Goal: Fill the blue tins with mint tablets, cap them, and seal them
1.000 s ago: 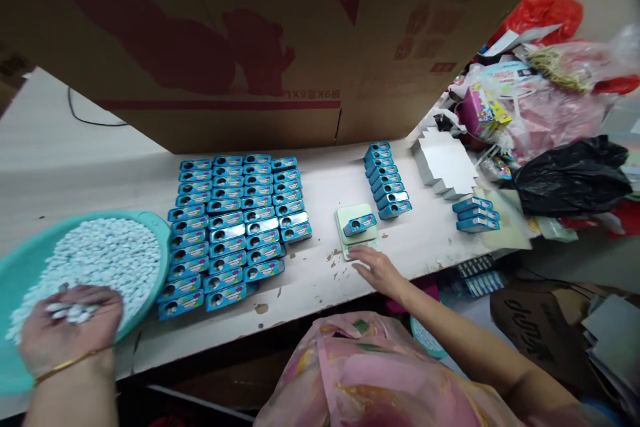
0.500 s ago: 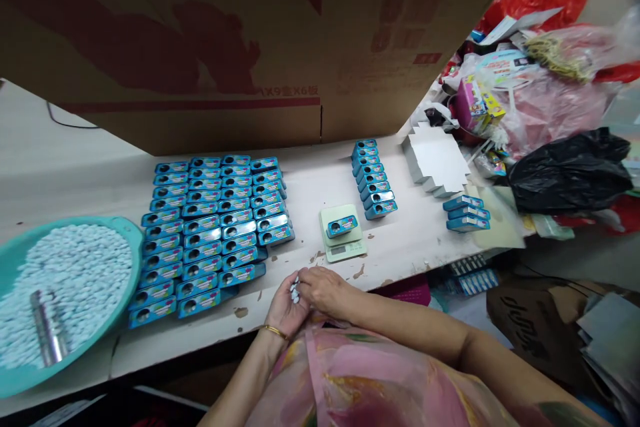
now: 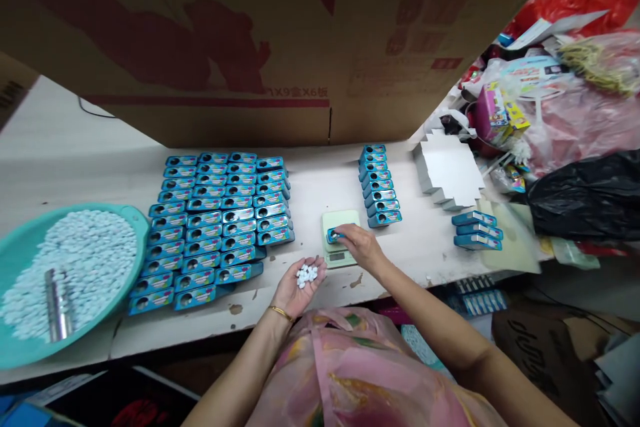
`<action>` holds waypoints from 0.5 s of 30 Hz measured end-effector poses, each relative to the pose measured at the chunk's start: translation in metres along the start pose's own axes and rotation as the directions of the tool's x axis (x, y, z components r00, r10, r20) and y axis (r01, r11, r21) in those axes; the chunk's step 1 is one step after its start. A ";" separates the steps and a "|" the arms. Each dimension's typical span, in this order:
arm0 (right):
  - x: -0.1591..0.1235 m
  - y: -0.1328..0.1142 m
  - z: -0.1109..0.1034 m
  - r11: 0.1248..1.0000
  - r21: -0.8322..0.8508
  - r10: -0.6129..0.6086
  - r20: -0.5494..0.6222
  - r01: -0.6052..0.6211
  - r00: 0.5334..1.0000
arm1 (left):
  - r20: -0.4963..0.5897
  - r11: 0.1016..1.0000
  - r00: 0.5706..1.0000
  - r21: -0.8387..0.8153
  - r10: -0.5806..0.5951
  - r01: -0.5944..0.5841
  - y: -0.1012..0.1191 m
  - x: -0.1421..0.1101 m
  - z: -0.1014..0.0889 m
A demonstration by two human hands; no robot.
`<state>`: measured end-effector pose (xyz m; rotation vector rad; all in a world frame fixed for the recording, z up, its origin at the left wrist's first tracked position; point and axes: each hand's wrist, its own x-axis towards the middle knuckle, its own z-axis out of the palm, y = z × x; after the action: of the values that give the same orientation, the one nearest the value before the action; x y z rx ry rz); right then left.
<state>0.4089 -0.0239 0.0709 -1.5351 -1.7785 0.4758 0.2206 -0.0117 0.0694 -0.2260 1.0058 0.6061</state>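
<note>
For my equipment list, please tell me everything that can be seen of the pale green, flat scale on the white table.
The pale green, flat digital scale looks plastic, with a squarish platform and, on its near side, a small grey display, too small to read. It lies flat on the white table. A small blue, printed box rests on it; the right hand, at the box, hides part of both.

Pretty sure it's a small packing workshop: printed blue boxes point(image 3: 205, 229) in rows left of the right-hand fingers point(image 3: 347, 231), a digital scale point(image 3: 334, 218) just under those, a teal basin point(image 3: 142, 221) of pale pellets point(image 3: 95, 247) farther left, big cardboard carton point(image 3: 260, 128) beyond, plastic bags point(image 3: 575, 123) heaped off right.
</note>
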 end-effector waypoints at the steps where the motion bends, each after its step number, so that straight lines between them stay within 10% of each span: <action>1: 0.000 0.005 -0.004 1.000 -0.017 0.012 -0.020 -0.012 1.000 | -0.015 1.000 1.000 0.002 0.005 -0.005 0.001 -0.002 -0.004; 15: 0.001 0.031 -0.013 0.959 -0.256 0.185 0.255 -0.119 0.949 | -0.316 0.986 0.943 -0.090 0.108 -0.143 0.023 -0.030 -0.116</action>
<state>0.4396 -0.0186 0.0584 -1.8586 -1.9949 0.5954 0.1122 -0.0555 0.0356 -0.3668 1.2990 0.7598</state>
